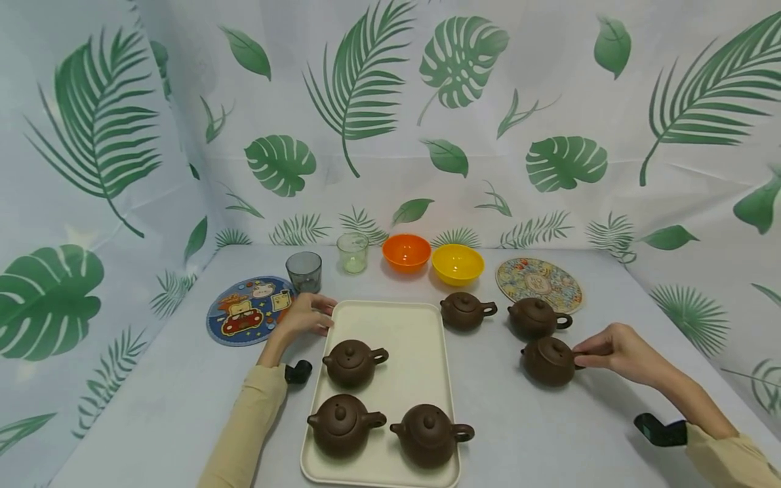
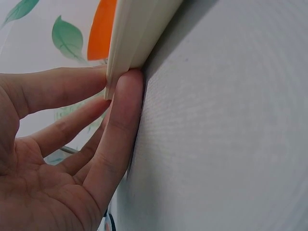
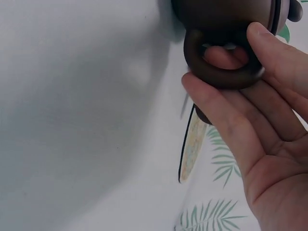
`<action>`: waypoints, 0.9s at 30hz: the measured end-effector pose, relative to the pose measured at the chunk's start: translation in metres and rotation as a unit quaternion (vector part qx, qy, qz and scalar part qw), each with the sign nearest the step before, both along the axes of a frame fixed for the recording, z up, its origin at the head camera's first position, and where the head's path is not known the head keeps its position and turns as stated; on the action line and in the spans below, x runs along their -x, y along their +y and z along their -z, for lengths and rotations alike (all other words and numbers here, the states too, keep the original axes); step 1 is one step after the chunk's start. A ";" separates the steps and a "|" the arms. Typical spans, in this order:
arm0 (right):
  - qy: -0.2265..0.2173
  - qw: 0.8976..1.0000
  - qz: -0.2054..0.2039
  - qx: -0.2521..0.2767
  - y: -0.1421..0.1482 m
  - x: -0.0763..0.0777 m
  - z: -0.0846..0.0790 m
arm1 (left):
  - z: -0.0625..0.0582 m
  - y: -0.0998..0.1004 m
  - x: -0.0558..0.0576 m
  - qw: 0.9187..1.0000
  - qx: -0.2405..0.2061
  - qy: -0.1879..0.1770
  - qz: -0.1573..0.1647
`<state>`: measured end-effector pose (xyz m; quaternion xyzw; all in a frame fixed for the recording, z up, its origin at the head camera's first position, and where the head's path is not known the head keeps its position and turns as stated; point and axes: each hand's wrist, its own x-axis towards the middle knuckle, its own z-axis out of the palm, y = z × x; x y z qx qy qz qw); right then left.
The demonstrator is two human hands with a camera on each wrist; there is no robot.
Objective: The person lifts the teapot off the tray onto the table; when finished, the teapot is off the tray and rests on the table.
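My left hand (image 1: 303, 316) pinches the upper left rim of a cream rectangular tray (image 1: 399, 327). In the left wrist view, the tray's edge (image 2: 126, 43) sits between fingers and thumb. Three dark brown teapots stand on the tray: one (image 1: 352, 363) at mid-left, one (image 1: 342, 427) at the front left and another (image 1: 428, 437) at the front right. Over on the right, my right hand (image 1: 622, 352) grips the handle (image 3: 224, 77) of a brown teapot (image 1: 548, 362). Behind this pot are two more teapots, one (image 1: 537, 317) close by and one (image 1: 465, 312) beside the tray's far right corner.
Along the back stand a grey glass (image 1: 304, 272), a clear green-tinted glass (image 1: 352, 253), an orange bowl (image 1: 405, 254) and a yellow bowl (image 1: 457, 265). A blue cartoon mat (image 1: 244, 312) lies left of the tray, a patterned round mat (image 1: 539, 281) at the back right. Leaf-print cloth (image 1: 378, 122) encloses the table.
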<state>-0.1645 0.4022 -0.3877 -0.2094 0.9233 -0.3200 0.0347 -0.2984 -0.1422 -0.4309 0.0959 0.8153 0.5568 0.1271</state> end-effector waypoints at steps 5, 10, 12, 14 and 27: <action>-0.027 0.999 -0.001 -0.021 -0.001 0.000 -0.006 | -0.003 0.001 -0.003 1.000 -0.002 -0.002 0.008; -0.018 0.999 -0.004 -0.040 -0.006 0.003 -0.021 | -0.007 0.003 -0.006 1.000 -0.002 0.000 0.012; -0.005 0.999 0.002 -0.042 -0.011 0.004 -0.029 | -0.003 0.002 -0.003 1.000 0.001 0.001 0.009; 0.006 0.999 0.008 -0.041 -0.019 0.005 -0.037 | 0.001 0.002 0.000 1.000 0.000 0.002 0.008; 0.035 0.999 -0.031 0.014 -0.108 0.020 -0.046 | -0.001 0.000 -0.001 1.000 -0.001 -0.003 0.000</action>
